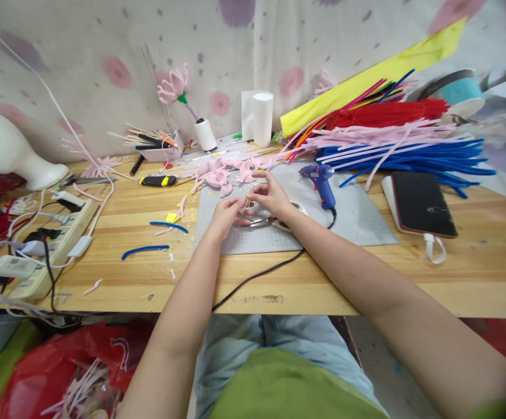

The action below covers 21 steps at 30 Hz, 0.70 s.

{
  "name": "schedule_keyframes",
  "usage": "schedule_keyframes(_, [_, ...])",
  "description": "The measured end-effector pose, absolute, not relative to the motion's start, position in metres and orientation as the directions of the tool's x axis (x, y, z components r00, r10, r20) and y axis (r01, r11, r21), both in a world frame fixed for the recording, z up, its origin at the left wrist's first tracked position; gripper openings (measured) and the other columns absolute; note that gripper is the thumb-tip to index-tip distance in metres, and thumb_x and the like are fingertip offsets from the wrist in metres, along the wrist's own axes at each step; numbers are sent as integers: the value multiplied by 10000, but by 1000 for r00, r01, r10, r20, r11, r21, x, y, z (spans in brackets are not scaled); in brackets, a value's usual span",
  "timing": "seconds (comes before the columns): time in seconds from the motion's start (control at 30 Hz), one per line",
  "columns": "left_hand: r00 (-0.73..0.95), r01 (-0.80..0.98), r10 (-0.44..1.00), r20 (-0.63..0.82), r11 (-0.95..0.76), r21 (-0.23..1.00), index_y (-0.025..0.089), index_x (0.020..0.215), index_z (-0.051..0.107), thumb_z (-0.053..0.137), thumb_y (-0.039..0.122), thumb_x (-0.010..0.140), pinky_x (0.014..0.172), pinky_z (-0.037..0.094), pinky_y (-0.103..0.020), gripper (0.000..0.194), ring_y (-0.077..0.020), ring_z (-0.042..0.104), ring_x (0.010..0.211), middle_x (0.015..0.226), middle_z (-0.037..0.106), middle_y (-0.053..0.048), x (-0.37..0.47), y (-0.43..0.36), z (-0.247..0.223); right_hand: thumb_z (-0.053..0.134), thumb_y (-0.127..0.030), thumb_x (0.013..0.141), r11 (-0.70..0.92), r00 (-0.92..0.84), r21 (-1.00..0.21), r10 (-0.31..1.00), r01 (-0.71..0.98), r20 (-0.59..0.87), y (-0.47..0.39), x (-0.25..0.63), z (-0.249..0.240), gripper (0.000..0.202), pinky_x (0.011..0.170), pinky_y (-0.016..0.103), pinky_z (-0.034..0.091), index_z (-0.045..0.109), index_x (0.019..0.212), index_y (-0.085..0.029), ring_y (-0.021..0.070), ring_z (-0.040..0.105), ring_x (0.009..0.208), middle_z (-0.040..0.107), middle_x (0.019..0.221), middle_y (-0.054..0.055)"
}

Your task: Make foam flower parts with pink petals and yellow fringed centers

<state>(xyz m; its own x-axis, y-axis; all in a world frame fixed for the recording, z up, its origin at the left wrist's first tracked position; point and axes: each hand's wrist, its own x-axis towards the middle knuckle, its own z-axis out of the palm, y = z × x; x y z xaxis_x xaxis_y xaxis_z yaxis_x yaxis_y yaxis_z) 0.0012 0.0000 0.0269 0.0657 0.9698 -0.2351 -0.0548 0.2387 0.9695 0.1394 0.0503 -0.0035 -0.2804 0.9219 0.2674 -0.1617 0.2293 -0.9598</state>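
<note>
Over the grey cutting mat (357, 224), my left hand (229, 216) and my right hand (273, 196) meet with closed fingers. Between their fingertips is a small bunch of thin white strands (246, 205) with a touch of yellow; its exact kind is too small to make out. Scissors (262, 222) lie on the mat just below the hands, their handles partly behind my right wrist. Pink fuzzy petals (218, 177) shaped from pipe cleaners lie right behind the hands. A blue glue gun (320, 183) rests on the mat to the right.
Blue pipe cleaners (427, 163), pink ones (384, 137) and red ones (388, 113) are piled at the back right. A phone (425, 203) leans at right. On the left are a power strip (78, 224) with cables, a cutter knife (157, 181) and a pink flower (174, 87) standing upright.
</note>
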Motion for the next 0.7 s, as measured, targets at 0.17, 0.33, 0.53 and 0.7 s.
schedule_keyframes(0.17, [37,-44,968,-248,250,967,107,817,668,714,275,685,495,518,-185,219,-93,617,617,849,702,-68,3,0,24,690,-277,622,250,-271,-957,920,-147,282,50,138,-4,516,601,269,475,392,1042,-243,112,586,584,603,652,-87])
schedule_keyframes(0.33, [6,-43,969,-249,249,968,105,751,658,714,219,675,471,510,-205,148,-89,596,555,772,696,-60,4,1,22,686,-285,620,256,-275,-958,919,-129,283,49,138,-5,500,613,275,477,409,1035,-244,119,598,610,608,665,-76])
schedule_keyframes(0.53, [4,1,975,-221,221,975,117,742,638,694,241,697,458,490,-192,144,-72,565,529,751,683,-46,4,0,23,678,-277,625,253,-324,-959,903,-128,281,49,139,-3,459,618,276,479,434,1012,-236,110,586,594,602,662,-72])
schedule_keyframes(0.7, [7,21,981,-192,192,981,124,729,628,697,278,691,466,486,-204,173,-72,558,521,757,681,-44,5,1,21,677,-286,625,224,-349,-964,900,-143,260,50,140,-3,451,597,277,478,428,997,-234,110,571,574,598,658,-70])
